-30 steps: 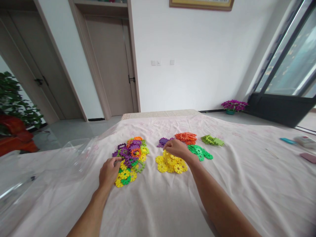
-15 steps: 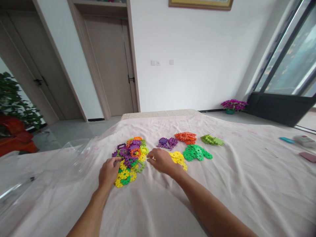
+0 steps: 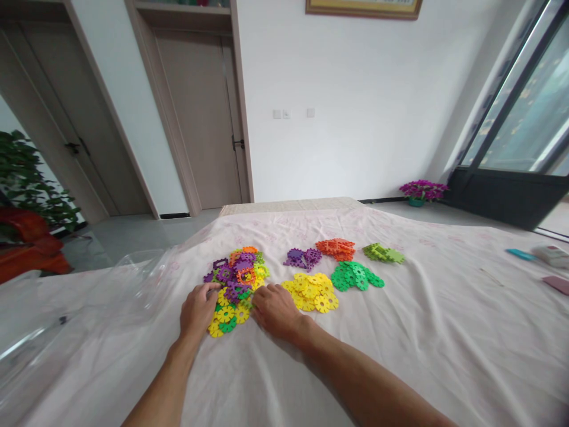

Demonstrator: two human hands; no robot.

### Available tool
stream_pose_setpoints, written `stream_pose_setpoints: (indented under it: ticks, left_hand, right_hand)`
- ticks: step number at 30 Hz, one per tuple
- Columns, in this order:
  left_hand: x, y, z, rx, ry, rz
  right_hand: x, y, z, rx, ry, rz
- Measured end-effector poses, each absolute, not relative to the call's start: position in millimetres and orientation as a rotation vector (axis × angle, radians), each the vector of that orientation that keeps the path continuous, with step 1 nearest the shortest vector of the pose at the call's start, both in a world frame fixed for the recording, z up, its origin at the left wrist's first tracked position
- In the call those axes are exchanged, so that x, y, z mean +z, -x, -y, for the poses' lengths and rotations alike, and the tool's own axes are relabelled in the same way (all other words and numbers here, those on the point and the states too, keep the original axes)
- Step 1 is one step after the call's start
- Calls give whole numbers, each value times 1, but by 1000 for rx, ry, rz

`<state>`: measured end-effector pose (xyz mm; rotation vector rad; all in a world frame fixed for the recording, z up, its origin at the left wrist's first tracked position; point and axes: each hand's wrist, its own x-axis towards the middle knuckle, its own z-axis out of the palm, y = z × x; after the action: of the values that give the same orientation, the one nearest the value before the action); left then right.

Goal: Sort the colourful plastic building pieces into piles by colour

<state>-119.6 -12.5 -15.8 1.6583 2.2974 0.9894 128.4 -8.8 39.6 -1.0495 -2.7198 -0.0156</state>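
A mixed pile of plastic interlocking pieces (image 3: 240, 276) lies on the cloth, with purple, orange, yellow and green pieces overlapping. At its left edge rests my left hand (image 3: 198, 308), index finger stretched onto the pile, fingers loosely apart with nothing visibly held. My right hand (image 3: 276, 309) is at the pile's right side. Its fingers are curled together over a light green piece (image 3: 246, 302), which they partly cover. Just right of this hand lies a group of yellow disc pieces (image 3: 311, 290).
Separate groups hold green discs (image 3: 355, 276), purple pieces (image 3: 302, 258), orange pieces (image 3: 336, 248) and light green pieces (image 3: 383, 253). A clear plastic bag (image 3: 111, 296) spreads at left. At far right are a blue item (image 3: 520, 254), a white box (image 3: 551, 255) and a pinkish flat item (image 3: 556, 284).
My right hand has moved left and slightly down from above the yellow discs onto the mixed pile's right edge, uncovering the yellow group. My left hand has stayed in place.
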Motion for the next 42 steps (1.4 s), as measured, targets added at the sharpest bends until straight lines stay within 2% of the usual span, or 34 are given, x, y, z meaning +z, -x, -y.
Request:
stream_pose_setpoints:
  ticks: [6, 15, 18, 31, 35, 40, 42]
  left_hand:
    - [-13, 118, 14, 998, -1678, -2286]
    - [-13, 118, 14, 994, -1653, -2293]
    - [-14, 119, 13, 984, -1647, -2292]
    - [-14, 119, 13, 1003, -1660, -2292]
    - [-13, 118, 14, 992, -1654, -2296]
    - [-12, 118, 14, 1003, -1639, -2295]
    - [-13, 118, 13, 1010, -1636, -2296]
  right_hand:
    - [52, -140, 1, -31, 969, 2655]
    - [53, -156, -26, 457, 1115, 2327]
    - [50, -157, -30, 522, 1125, 2280]
    - [70, -158, -16, 182, 1209, 2467]
    - [75, -159, -15, 141, 1194, 2440]
    - [82, -160, -15, 275, 1171, 2471]
    - [83, -160, -14, 200, 1211, 2478]
